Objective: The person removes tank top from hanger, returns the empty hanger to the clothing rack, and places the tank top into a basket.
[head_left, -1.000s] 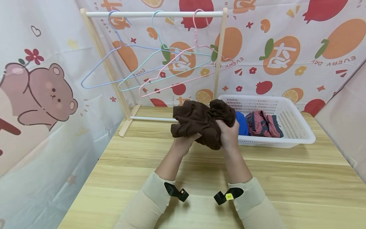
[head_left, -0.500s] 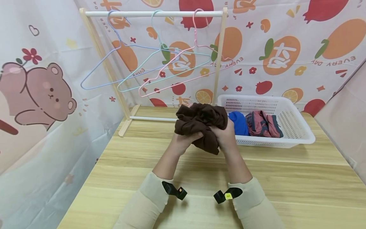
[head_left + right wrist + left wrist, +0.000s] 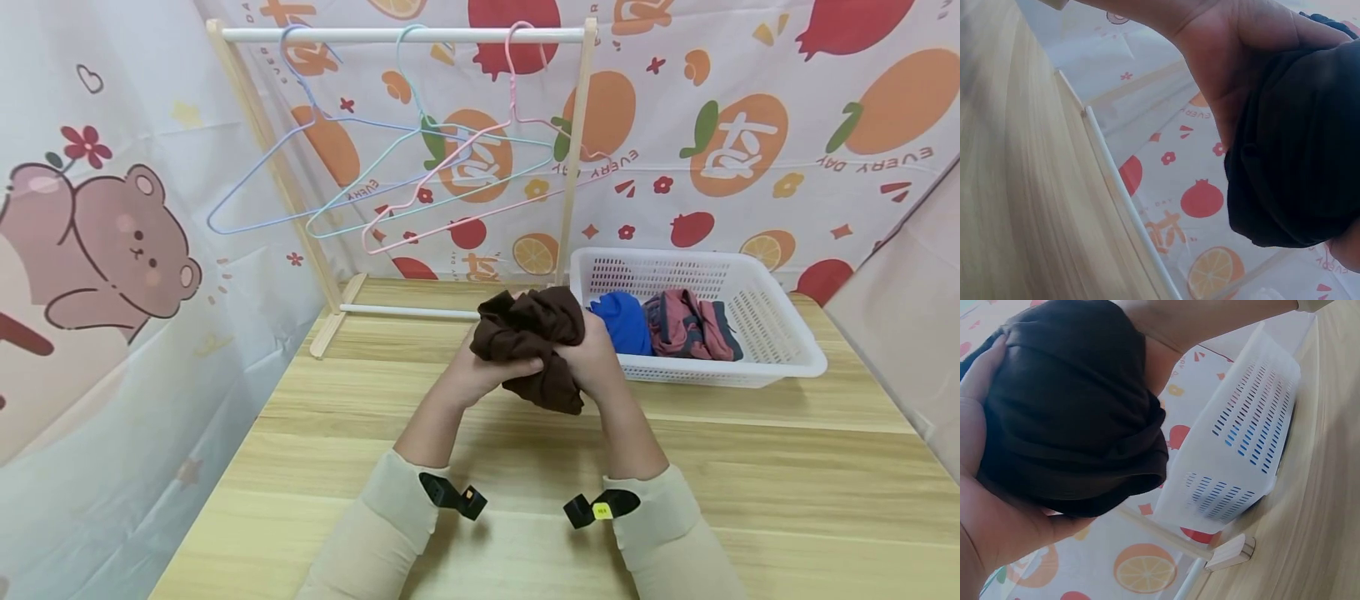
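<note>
A dark brown piece of clothing [image 3: 536, 333], bunched into a bundle, is held up above the table between both hands. My left hand [image 3: 483, 371] grips its left side, with the thumb lying across the front of the cloth. On the other side my right hand [image 3: 592, 354] grips the bundle, its fingers partly hidden behind the fabric. In the left wrist view the cloth [image 3: 1079, 406] looks nearly black and rounded, with a folded edge at its lower right. One loose part of it hangs down between the wrists in the head view.
Behind stands a wooden rack [image 3: 576, 158] with a blue hanger [image 3: 258, 167], a mint hanger [image 3: 367, 179] and a pink hanger [image 3: 420, 196] on its white bar. A white perforated basket [image 3: 780, 367] at right holds a blue garment [image 3: 622, 323] and a folded red-and-grey garment [image 3: 690, 325].
The brown clothing has been gathered into a smaller, tighter bundle and lowered slightly. Both hands have drawn closer together around it, and more of the blue garment shows.
</note>
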`<state>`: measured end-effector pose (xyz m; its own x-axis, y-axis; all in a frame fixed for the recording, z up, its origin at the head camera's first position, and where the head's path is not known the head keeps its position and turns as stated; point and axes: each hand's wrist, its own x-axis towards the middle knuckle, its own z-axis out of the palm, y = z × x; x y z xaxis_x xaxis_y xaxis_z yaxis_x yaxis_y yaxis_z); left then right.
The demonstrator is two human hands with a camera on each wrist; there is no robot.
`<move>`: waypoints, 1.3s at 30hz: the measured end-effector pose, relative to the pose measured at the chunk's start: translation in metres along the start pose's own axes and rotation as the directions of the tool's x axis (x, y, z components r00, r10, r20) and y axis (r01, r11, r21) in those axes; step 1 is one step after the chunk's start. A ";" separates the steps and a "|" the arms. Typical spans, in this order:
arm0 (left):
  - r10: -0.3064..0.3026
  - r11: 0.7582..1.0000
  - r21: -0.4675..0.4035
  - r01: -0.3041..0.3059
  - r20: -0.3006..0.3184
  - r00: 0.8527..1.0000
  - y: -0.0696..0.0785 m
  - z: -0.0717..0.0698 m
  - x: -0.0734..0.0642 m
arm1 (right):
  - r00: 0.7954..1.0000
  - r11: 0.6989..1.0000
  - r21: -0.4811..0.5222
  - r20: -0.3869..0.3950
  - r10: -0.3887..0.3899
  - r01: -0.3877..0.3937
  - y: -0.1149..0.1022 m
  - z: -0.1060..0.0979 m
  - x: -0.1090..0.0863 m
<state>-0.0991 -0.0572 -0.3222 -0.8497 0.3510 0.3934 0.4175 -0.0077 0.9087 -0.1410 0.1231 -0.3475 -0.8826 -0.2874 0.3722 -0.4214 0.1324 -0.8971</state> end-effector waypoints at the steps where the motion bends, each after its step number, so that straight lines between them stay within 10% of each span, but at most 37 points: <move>1: -0.013 1.000 0.001 0.013 0.001 1.000 0.000 0.000 0.000 | 1.000 1.000 -0.029 0.014 -0.002 0.002 0.000 0.000 0.000; 16: -0.120 0.991 0.032 0.127 -0.154 0.981 -0.028 -0.005 0.003 | 0.981 0.934 -0.302 0.089 -0.172 0.191 -0.005 0.010 -0.005; 39: -0.144 0.976 -0.207 0.072 -0.356 0.923 -0.025 0.003 0.007 | 0.917 0.920 0.025 -0.096 -0.386 0.390 -0.002 0.028 -0.007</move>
<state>-0.1147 -0.0516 -0.3429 -0.9592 -0.0082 0.2827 0.2796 -0.1767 0.9437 -0.1281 0.0985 -0.3546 -0.6669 -0.2234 0.7109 -0.7271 -0.0138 -0.6864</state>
